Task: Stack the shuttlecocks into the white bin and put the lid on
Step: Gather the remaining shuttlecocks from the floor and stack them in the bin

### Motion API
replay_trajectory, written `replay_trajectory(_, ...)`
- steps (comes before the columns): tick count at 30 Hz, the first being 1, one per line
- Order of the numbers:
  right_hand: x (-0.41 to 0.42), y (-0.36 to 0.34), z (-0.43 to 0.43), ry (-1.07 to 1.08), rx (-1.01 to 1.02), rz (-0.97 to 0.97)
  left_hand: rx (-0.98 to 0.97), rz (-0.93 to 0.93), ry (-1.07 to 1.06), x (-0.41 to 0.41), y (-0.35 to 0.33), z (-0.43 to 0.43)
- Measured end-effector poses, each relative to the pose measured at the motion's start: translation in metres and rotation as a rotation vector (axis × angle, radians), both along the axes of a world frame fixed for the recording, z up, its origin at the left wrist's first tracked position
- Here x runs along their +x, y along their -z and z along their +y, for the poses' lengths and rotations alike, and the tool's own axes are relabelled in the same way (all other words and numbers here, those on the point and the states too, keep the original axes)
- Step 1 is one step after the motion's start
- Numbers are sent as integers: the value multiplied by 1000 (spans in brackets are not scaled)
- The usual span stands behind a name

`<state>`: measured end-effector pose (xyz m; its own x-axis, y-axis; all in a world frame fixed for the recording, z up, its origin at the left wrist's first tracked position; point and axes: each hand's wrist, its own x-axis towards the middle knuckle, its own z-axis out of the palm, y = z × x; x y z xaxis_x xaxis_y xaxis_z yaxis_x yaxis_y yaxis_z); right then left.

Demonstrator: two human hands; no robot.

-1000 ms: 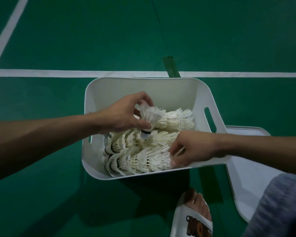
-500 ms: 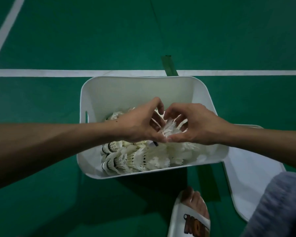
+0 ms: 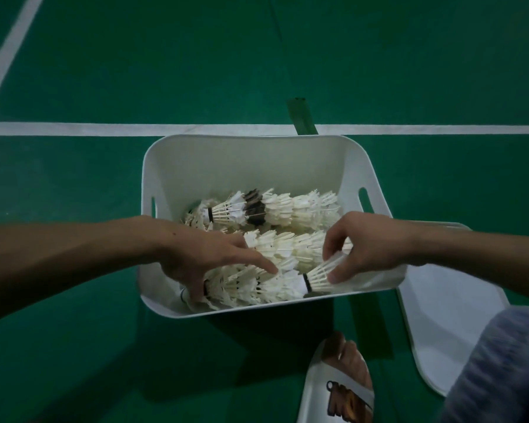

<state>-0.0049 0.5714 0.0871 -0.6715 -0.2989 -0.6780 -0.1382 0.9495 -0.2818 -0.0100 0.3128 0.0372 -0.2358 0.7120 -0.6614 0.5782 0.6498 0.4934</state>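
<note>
A white bin [image 3: 251, 160] sits on the green court floor, holding several rows of nested white shuttlecocks [image 3: 290, 209]. My left hand [image 3: 202, 257] reaches into the near left of the bin, fingers spread over the front row of shuttlecocks [image 3: 245, 285], thumb curled at its left end. My right hand [image 3: 364, 245] pinches a single shuttlecock [image 3: 321, 274] by its feather skirt at the right end of that front row, cork pointing left. The white lid [image 3: 446, 325] lies flat on the floor to the right of the bin, partly under its edge.
A foot in a white slide sandal [image 3: 336, 389] stands just in front of the bin. A grey-clad knee [image 3: 501, 370] covers the lid's near corner. White court lines [image 3: 74, 129] run behind the bin, with a dark green tape strip [image 3: 301, 117] crossing them.
Both hands came down from the bin's middle to the front row. The right hand now holds a single shuttlecock at the row's right end; the left hand spread over the row's left part.
</note>
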Motion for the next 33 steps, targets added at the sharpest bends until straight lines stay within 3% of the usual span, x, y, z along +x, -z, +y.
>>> replay_trajectory(5,14,10,-12,124,-49,86,78,47,-14,0,9,0)
replay_trajectory(11,19,7,-21,173,-81,-74,94,71,9,-1,11,6)
replay_trajectory(21,19,21,-23,689,-367,-298,70,88,20,-3,12,4)
replay_trajectory(27,25,31,-25,596,-295,-271,47,99,57,-5,15,10)
replay_trajectory(31,13,16,-20,224,-183,-174,81,85,20,-6,17,6)
replay_trajectory(33,6,5,-19,157,-163,-168,94,89,8,-6,16,4)
